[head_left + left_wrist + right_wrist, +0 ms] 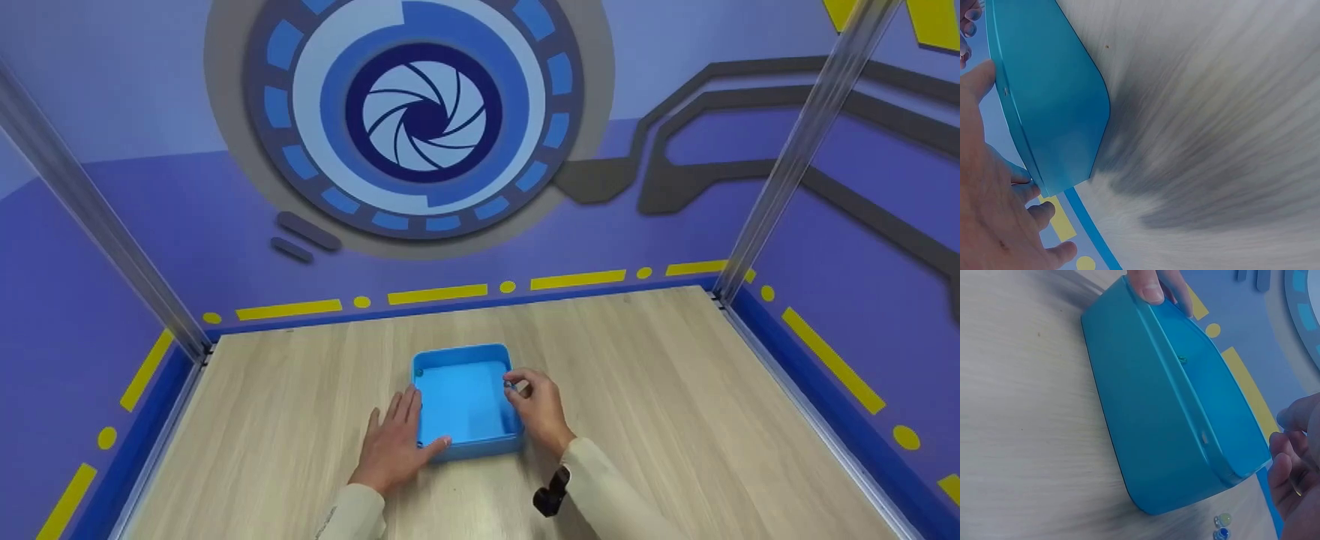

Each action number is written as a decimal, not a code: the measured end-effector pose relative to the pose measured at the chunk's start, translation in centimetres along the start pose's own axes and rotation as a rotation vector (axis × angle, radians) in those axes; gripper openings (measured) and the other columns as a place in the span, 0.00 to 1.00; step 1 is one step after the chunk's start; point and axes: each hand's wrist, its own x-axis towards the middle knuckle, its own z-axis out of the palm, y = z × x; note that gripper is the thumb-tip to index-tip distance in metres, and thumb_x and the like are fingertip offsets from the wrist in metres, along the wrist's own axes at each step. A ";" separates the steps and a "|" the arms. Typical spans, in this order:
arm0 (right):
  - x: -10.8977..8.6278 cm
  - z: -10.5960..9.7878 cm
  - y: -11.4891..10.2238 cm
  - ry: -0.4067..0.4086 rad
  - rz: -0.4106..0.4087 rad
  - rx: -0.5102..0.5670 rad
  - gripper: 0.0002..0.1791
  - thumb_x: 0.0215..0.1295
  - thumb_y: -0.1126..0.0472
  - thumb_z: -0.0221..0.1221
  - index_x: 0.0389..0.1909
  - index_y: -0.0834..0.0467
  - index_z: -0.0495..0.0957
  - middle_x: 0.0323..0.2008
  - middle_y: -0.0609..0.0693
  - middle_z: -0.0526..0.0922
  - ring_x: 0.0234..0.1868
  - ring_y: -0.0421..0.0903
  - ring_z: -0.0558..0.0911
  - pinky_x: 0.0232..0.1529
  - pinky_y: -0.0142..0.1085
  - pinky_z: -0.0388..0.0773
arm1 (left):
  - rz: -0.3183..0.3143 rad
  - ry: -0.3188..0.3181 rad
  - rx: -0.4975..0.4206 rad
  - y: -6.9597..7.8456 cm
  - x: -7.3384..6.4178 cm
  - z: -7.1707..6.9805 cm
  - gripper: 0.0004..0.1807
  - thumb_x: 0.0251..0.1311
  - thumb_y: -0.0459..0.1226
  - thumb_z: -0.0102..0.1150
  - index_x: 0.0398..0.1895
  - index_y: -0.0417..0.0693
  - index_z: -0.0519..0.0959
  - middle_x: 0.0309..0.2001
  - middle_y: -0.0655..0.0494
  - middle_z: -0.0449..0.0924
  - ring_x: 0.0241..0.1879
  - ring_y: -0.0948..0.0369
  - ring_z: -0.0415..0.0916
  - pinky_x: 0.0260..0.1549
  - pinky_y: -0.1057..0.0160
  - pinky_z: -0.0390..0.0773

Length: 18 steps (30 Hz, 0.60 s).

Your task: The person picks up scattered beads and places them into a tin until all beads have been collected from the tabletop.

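Pinching right hand (541,405) at box rim (480,440)

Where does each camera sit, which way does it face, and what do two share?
Head: on the head, facing forward and down at the blue box; left hand, right hand and sleeves show.
Left wrist: on that wrist, facing the box's outer wall; left hand at left, right hand partly at top left.
Right wrist: on that wrist, facing the box's outside and inside; right hand at right, left hand partly at top.
Both wrist views share box and hands.
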 end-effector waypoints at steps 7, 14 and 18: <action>0.1 0.3 -0.2 -0.006 0.022 0.006 0.11 0.65 0.66 0.60 0.47 0.56 0.81 0.43 0.52 0.80 0.35 0.43 0.73 0.33 0.26 0.73 | -0.010 -0.009 0.006 0.0 0.0 0.0 0.56 0.53 0.72 0.48 0.77 0.49 0.50 0.78 0.50 0.48 0.77 0.46 0.46 0.70 0.35 0.46; 0.0 0.7 -0.3 0.018 -0.027 -0.027 0.09 0.63 0.66 0.61 0.44 0.53 0.82 0.42 0.50 0.81 0.35 0.42 0.74 0.36 0.26 0.74 | -0.004 -0.009 0.015 0.0 0.0 0.0 0.54 0.54 0.70 0.51 0.76 0.47 0.52 0.77 0.49 0.50 0.76 0.45 0.47 0.69 0.34 0.47; 0.0 0.8 -0.4 0.015 -0.027 -0.021 0.09 0.63 0.67 0.61 0.43 0.54 0.82 0.41 0.50 0.81 0.35 0.42 0.74 0.36 0.27 0.74 | -0.007 -0.018 0.015 0.1 0.0 0.0 0.54 0.54 0.70 0.50 0.76 0.47 0.51 0.77 0.49 0.50 0.76 0.46 0.47 0.69 0.34 0.47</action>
